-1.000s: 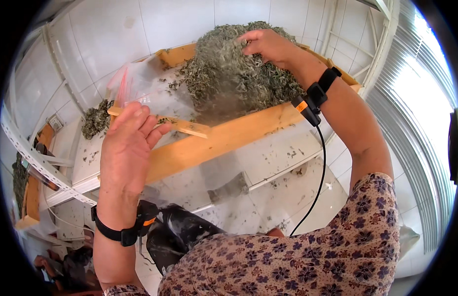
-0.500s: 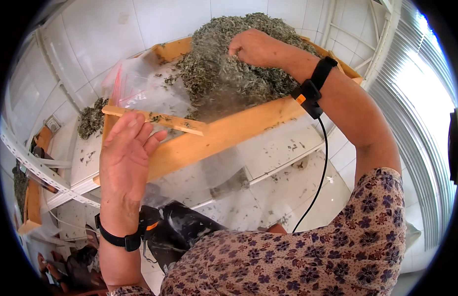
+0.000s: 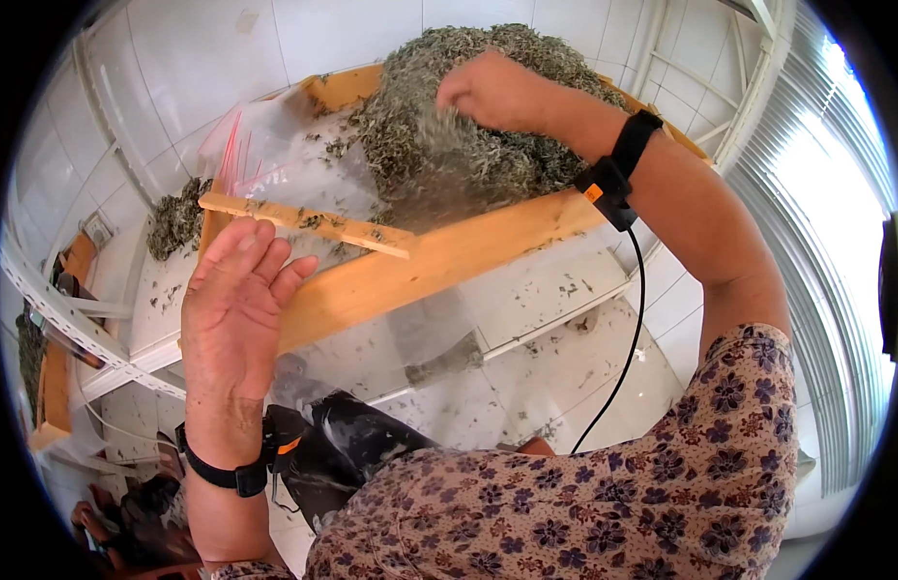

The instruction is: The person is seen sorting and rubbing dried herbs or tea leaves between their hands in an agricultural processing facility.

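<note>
A big heap of dried grey-green leaves [image 3: 497,159] fills the far part of a shallow wooden tray [image 3: 449,263]. My right hand [image 3: 492,92] is over the heap's upper side, fingers curled down and closed on dried leaves; blurred bits show just below the fingertips. At the tray's near left corner my left hand [image 3: 241,285] is raised, palm showing, fingers parted and a little bent. Its fingertips come in front of a narrow wooden strip [image 3: 357,232], which lies slantwise with some leaf bits on it. Whether they touch the strip I cannot tell.
Clear plastic sheeting [image 3: 294,179] with red lines lies in the tray's left part. A small leaf pile [image 3: 176,224] is on the white surface left of it. White metal shelf frames [image 3: 67,319] stand at both sides. Leaf crumbs dot the tiled floor [image 3: 526,391].
My right hand has moved slightly left and up, with more blurred leaf bits below it. My left hand has shifted slightly left. The strip appears slightly farther up and right.
</note>
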